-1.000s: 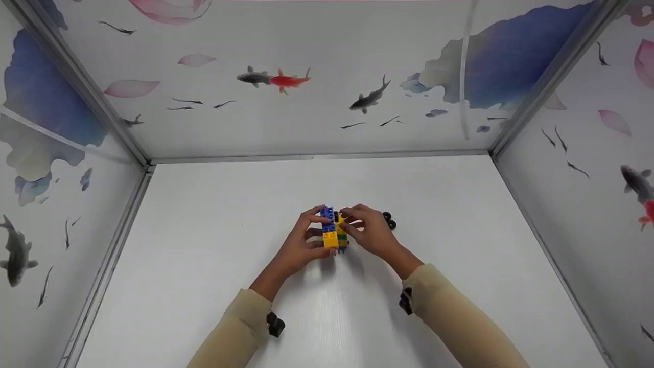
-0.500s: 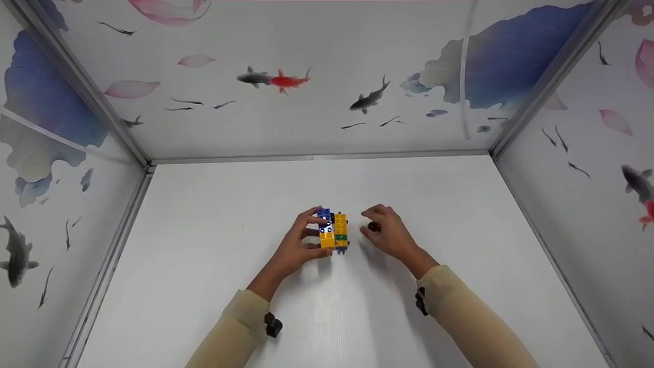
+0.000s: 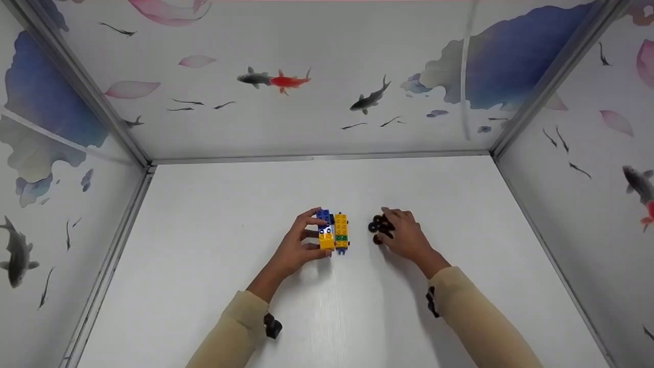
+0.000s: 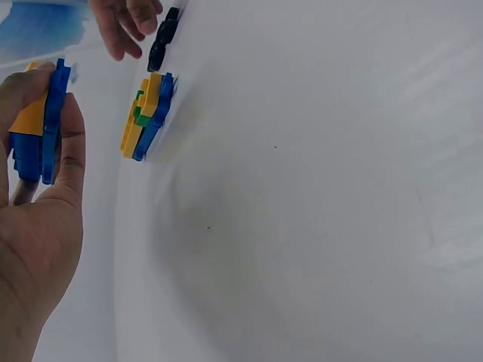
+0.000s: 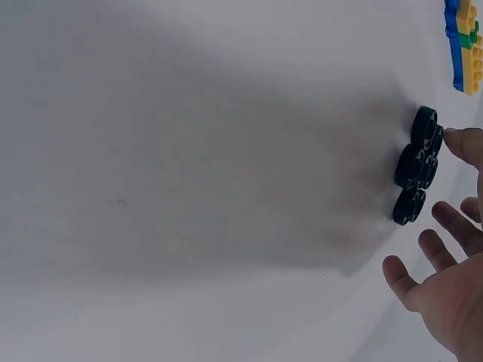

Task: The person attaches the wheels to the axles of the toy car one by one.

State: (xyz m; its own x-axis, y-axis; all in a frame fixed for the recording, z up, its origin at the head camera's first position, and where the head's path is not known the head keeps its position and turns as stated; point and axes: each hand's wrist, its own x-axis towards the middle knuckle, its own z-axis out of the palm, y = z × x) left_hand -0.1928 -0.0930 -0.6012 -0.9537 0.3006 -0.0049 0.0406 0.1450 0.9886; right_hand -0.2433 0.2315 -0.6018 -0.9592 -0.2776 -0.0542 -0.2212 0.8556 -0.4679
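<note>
My left hand (image 3: 296,245) grips a toy-brick build (image 3: 324,229), blue at the far end and yellow at the near end, raised off the table in the left wrist view. A second brick build (image 3: 341,231), yellow and green on a blue base (image 4: 155,124), stands on the table just right of it. My right hand (image 3: 410,236) reaches over a cluster of several black toy wheels (image 3: 379,227) with its fingers spread. In the right wrist view the thumb (image 5: 462,143) is right at one black wheel (image 5: 425,124), and the other fingers are apart from the cluster.
The white tabletop (image 3: 230,276) is bounded at the back and sides by panels printed with fish and petals. A metal strip (image 3: 235,160) runs along the back edge.
My right hand has moved right, from beside the yellow-and-green brick build to the black wheels. My left hand has shifted slightly left with its brick build, leaving the second one more exposed.
</note>
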